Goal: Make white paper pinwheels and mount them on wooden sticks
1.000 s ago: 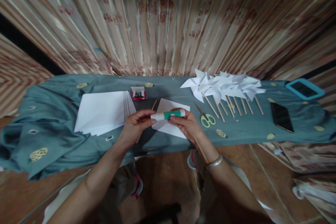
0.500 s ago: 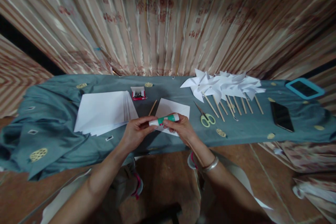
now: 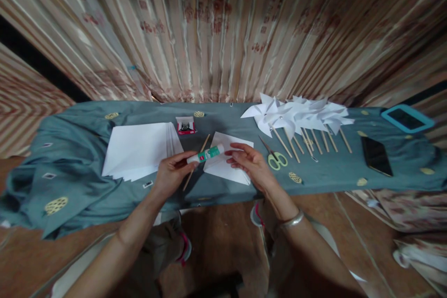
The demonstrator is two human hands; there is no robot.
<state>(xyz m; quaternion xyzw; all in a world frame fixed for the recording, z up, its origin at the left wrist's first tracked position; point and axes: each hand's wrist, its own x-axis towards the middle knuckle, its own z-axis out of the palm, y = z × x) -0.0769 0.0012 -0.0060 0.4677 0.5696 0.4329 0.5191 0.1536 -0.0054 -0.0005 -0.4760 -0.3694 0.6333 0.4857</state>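
My left hand (image 3: 173,172) pinches the white end of a green-and-white glue stick (image 3: 208,153), which slants up to the right above the table. My right hand (image 3: 252,164) has its fingers apart, just off the glue stick's other end, with nothing seen in it. Under the glue stick lies a folded white sheet of paper (image 3: 228,172). A thin wooden stick (image 3: 189,180) rests on the cloth left of that sheet, partly covered by the glue stick. Right of my right hand are scissors with light green handles (image 3: 277,160).
A stack of white paper (image 3: 139,149) lies at the left, by a small red box (image 3: 186,125) of dark metallic bits. Several paper pinwheels (image 3: 296,114) on sticks lie back right. A phone (image 3: 376,156) and a blue-framed tablet (image 3: 408,118) are at the far right. A curtain (image 3: 209,56) hangs behind.
My right hand has let go of the glue stick and drawn back to the right, its fingers opening. The glue stick, still in my left hand, has shifted left.
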